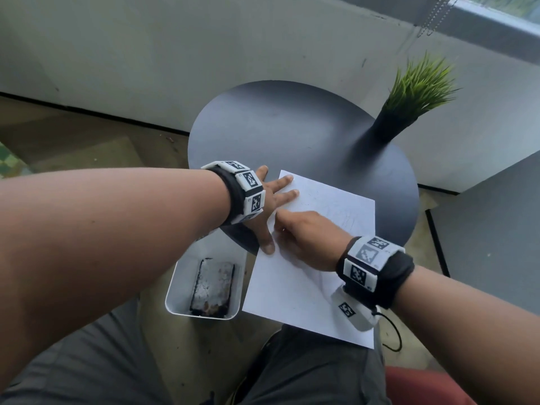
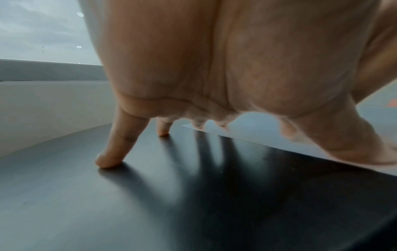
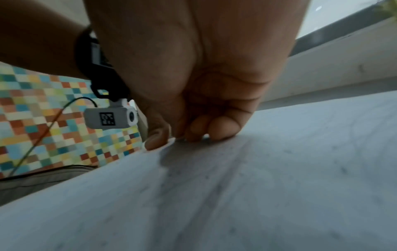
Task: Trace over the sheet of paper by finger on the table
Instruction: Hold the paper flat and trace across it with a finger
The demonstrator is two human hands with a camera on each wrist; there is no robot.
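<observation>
A white sheet of paper (image 1: 292, 287) with faint lines lies on the round dark table (image 1: 292, 127) and overhangs its near edge. My left hand (image 1: 270, 204) is spread flat at the sheet's left edge. Two of its fingers and the thumb press on the paper (image 2: 257, 135), while the outer fingers (image 2: 111, 152) stand on the bare table (image 2: 150, 203). My right hand (image 1: 306, 232) rests on the middle of the sheet with its index finger pointing left toward the left hand. In the right wrist view its other fingers (image 3: 223, 129) are curled under the palm and touch the paper (image 3: 257, 186).
A green grass plant in a black vase (image 1: 409, 97) stands at the table's far right. A white bin (image 1: 178, 287) holding a dark flat object sits on the floor below the table's left side. A grey wall runs behind; a grey panel (image 1: 496, 229) stands at the right.
</observation>
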